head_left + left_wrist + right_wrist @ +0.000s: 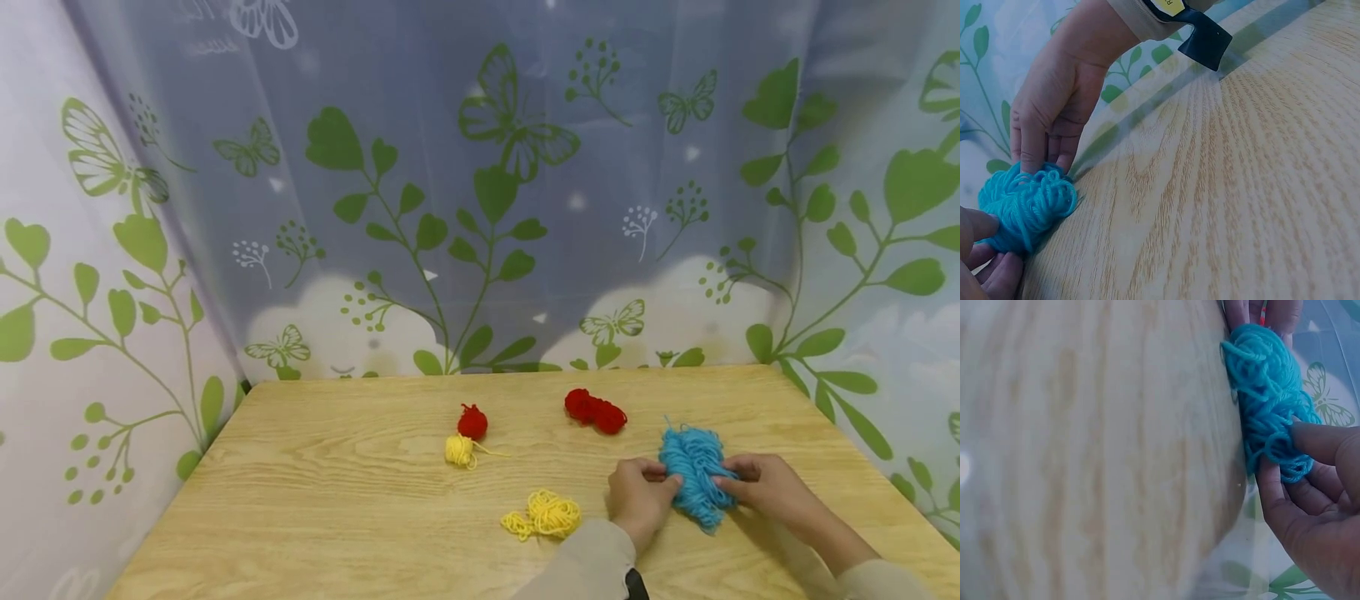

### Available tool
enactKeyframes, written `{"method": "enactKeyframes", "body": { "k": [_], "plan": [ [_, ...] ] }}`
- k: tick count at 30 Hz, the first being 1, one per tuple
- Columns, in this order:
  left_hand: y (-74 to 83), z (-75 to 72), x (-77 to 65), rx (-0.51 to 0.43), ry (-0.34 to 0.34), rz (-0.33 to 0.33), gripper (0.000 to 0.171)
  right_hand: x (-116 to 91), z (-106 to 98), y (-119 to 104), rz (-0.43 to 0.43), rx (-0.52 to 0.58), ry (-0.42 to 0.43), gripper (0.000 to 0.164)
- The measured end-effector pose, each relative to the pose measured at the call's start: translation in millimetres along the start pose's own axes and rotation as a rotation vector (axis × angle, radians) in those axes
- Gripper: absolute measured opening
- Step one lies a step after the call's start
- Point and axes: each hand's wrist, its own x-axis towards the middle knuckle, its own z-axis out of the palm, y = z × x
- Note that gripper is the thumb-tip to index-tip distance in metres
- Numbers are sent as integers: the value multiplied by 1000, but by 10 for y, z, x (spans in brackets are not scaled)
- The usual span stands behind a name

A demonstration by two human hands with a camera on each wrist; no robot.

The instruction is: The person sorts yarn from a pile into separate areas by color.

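Note:
A thick bundle of blue yarn (693,471) lies at the right of the wooden table, loops showing along its ends. My left hand (637,500) grips its left side between thumb and fingers. From the other side, my right hand (768,492) pinches the yarn. In the right wrist view the right thumb (1322,440) presses on the blue loops, with the fingers underneath. The left wrist view shows both hands at opposite ends of the blue bundle (1025,203); the left hand (985,262) is partly cut off by the frame.
Left of my hands lies a loose yellow yarn bundle (551,512). A red yarn bundle (596,411) sits farther back. Near the table's middle, a small red ball (472,422) stands beside a small yellow ball (459,451) with a trailing end. A printed curtain (420,208) borders the table.

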Motion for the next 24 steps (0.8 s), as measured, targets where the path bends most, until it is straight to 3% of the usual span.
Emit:
{"method": "enactKeyframes", "body": {
  "k": [8,24],
  "plan": [
    [-11,-9,-6,4,-14,-12,13,-45,-2,64,-18,21,-7,50],
    [2,-52,4,-22,-44,30,12,-104,-54,74,-34,118,-33,54]
  ]
}}
